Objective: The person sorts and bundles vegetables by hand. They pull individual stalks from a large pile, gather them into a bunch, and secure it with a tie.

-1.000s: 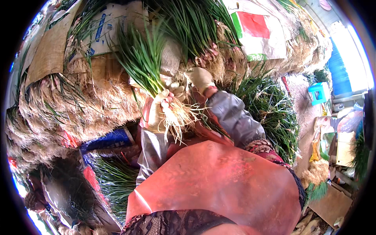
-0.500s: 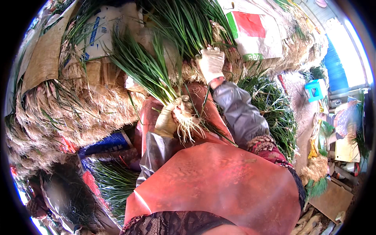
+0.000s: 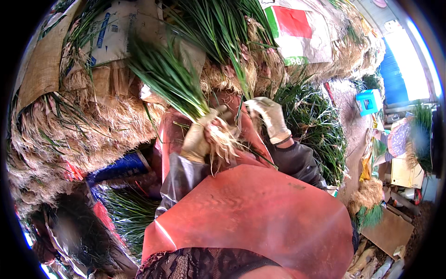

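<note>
My left hand (image 3: 197, 139), in a pale glove, grips a bunch of green onions (image 3: 169, 81) near its white roots, the leaves pointing up and left. My right hand (image 3: 269, 116), also gloved, is pulling a few long green stalks (image 3: 239, 69) down out of the big heap of green onions (image 3: 218, 28) ahead. A red apron (image 3: 251, 214) covers my lap below both hands.
Piles of rooty green onions (image 3: 69, 135) lie at the left, more greens (image 3: 316, 130) at the right. Printed sacks (image 3: 297, 32) cover the heap behind. A blue sack (image 3: 121, 167) lies low left. A small blue box (image 3: 369, 101) and cardboard clutter (image 3: 390, 228) stand at the right.
My left hand with the bunch has shifted right and slightly up. My right hand has come down from the heap, drawing stalks with it toward the bunch.
</note>
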`<action>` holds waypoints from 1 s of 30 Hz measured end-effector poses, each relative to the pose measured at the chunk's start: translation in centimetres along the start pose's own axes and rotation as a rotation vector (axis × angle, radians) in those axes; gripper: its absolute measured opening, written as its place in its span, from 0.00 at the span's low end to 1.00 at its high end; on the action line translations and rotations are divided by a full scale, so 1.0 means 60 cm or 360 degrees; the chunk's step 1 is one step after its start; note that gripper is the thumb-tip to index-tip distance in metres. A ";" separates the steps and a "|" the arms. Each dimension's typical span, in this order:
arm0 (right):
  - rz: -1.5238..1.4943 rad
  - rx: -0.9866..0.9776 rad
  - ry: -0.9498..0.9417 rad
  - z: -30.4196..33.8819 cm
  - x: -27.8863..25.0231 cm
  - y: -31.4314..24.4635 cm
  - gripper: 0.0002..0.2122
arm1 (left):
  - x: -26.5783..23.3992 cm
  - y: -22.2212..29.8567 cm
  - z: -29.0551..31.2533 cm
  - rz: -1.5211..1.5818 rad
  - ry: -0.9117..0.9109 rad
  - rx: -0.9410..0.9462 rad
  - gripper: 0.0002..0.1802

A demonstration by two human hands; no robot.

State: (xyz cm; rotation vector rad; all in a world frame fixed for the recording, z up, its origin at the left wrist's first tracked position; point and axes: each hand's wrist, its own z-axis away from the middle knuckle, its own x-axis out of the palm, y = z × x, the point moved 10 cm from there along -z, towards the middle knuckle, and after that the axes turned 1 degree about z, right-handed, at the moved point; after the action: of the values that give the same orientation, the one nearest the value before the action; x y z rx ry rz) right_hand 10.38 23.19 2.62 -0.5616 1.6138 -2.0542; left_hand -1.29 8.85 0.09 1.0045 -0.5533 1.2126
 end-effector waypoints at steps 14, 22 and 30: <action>0.2490 -0.0079 0.0034 -0.003 -0.069 0.028 0.12 | 0.036 0.096 0.089 0.0526 -0.0398 0.0664 0.12; 0.2294 -0.1380 0.0444 -0.191 0.135 -0.144 0.10 | 0.016 0.040 0.036 0.0355 -0.0463 0.0314 0.22; 0.0031 -0.0200 -0.0596 -0.055 0.153 -0.038 0.09 | 0.025 0.010 -0.004 0.0384 -0.0137 0.0184 0.09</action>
State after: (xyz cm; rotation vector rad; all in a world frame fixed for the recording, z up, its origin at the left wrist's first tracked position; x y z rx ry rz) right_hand 0.80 20.84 4.39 -0.9103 1.5189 -1.7148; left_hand -1.46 9.85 1.38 1.1151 -0.6934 1.4330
